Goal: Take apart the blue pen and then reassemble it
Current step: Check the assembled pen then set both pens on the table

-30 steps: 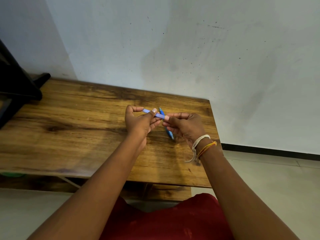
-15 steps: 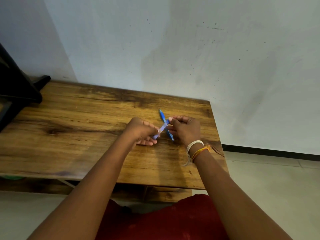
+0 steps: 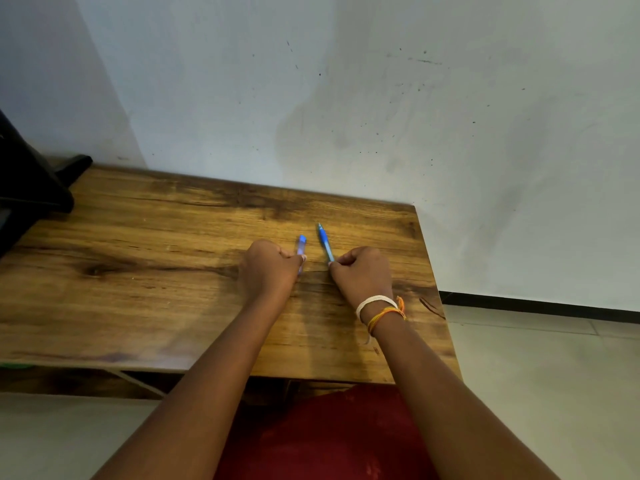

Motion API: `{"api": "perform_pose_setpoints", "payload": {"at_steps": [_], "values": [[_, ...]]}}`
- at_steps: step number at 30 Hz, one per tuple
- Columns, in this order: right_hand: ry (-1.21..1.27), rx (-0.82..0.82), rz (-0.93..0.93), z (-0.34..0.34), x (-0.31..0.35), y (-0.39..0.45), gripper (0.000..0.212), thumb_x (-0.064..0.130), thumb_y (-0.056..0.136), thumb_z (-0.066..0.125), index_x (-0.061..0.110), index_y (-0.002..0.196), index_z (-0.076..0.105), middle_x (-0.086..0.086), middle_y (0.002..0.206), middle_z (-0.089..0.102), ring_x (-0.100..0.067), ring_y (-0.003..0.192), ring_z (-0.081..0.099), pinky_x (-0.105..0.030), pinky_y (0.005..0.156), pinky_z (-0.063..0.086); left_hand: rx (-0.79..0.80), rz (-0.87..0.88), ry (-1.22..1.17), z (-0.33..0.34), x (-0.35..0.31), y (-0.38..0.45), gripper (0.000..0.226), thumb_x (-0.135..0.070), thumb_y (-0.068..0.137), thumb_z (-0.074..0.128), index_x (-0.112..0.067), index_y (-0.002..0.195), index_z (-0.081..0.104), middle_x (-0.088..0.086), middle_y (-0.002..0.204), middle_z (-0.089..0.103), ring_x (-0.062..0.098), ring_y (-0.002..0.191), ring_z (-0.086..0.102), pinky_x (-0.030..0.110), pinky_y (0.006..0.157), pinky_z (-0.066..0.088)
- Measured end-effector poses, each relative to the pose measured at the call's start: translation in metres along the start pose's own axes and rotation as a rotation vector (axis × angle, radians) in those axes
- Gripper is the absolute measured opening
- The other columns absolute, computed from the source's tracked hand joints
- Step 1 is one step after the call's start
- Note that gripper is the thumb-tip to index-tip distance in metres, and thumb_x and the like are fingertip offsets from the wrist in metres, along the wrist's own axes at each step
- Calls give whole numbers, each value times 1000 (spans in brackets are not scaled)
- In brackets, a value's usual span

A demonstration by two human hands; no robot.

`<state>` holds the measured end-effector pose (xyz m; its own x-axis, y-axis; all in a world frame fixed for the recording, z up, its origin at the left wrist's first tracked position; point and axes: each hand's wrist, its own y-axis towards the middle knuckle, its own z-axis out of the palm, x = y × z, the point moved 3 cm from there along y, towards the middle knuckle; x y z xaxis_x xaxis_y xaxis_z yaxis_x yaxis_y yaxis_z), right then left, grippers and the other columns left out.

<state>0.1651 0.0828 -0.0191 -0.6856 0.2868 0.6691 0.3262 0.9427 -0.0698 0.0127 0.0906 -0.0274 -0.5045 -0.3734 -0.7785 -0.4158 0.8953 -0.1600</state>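
1. Nearest the near edge of the worktop point(image 3: 173, 306), the left hand point(image 3: 268, 268) and right hand point(image 3: 363, 275) are shown resting side by side on the wood, toward the right edge. One second earlier both were raised and joined on a single blue pen; they are now parted, each with its own piece.
2. The grip of the left hand is pinched on the pale barrel piece point(image 3: 300, 251); the grip of the right hand is pinched on the near end of the tip piece point(image 3: 325, 245).
3. The separation is judged to mean that disassembly is achieved, at least into two parts; reassembly is not yet begun.
4. Both long axes run from the near edge toward the far edge. The pointed tip of the tip piece is directed at the far edge and wall, leaning slightly left; the capped blue end of the barrel piece is likewise directed away.
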Motion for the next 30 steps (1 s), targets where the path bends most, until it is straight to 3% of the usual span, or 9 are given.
{"api": "perform_pose_setpoints", "payload": {"at_steps": [3, 7, 13, 17, 19, 23, 26, 30], "values": [[46, -41, 12, -4, -2, 0, 12, 22, 78, 68, 13, 81, 75, -4, 77, 72, -17, 74, 65, -24, 62, 49, -25, 42, 47, 1, 1, -1, 22, -40, 72, 78, -19, 71, 74, -4, 68, 68, 15, 69, 64, 22, 49, 34], [71, -74, 23, -6, -5, 1, 11, 21, 77, 68, 13, 80, 75, -4, 73, 72, -17, 70, 66, -24, 61, 51, -28, 55, 77, 5, 3, 1, 24, -42, 72, 78, -18, 74, 73, -2, 74, 70, 18, 74, 65, 25, 57, 44], [50, -43, 22, -3, -7, 2, 12, 25, 78, 70, 15, 82, 76, -2, 75, 72, -14, 71, 65, -20, 59, 44, -59, 98, 118, 8, 1, -3, 27, -44, 73, 77, -19, 66, 70, -4, 64, 66, 14, 64, 62, 22, 48, 34], [27, -6, 23, -4, -10, 7, 11, 28, 78, 72, 17, 78, 75, 3, 70, 68, -9, 66, 58, -17, 49, 37, -53, 159, 149, 9, -1, -6, 28, -44, 76, 75, -19, 64, 70, -4, 63, 65, 12, 62, 60, 22, 48, 33], [13, 18, 29, -5, -10, 10, 15, 32, 78, 73, 17, 76, 74, 5, 65, 64, -10, 66, 58, -19, 50, 40, -44, 192, 152, 7, -1, -7, 31, -46, 77, 73, -19, 63, 70, -4, 62, 64, 11, 60, 59, 21, 47, 31], [58, 32, 28, -9, -14, 14, 20, 32, 83, 68, 13, 81, 75, -4, 75, 72, -17, 72, 66, -34, 71, 57, -26, 292, 162, 6, 2, -6, 27, -44, 84, 66, -21, 73, 73, -5, 72, 68, 13, 68, 62, 24, 52, 40], [-10, 63, -59, -11, -16, 16, 17, 23, 84, 67, 13, 97, 73, -8, 100, 71, -17, 88, 63, -31, 84, 52, -42, 413, 211, 4, 7, -1, 19, -33, 87, 64, -21, 98, 74, 0, 99, 68, 18, 92, 59, 32, 73, 48], [-122, 136, -160, -7, -21, 14, 40, 21, 86, 65, 20, 125, 60, -6, 127, 47, -24, 120, 45, -34, 104, 38, -71, 525, 326, 8, 16, -2, 28, -27, 89, 61, -21, 116, 68, 1, 126, 59, 20, 117, 48, 39, 96, 34]]}}
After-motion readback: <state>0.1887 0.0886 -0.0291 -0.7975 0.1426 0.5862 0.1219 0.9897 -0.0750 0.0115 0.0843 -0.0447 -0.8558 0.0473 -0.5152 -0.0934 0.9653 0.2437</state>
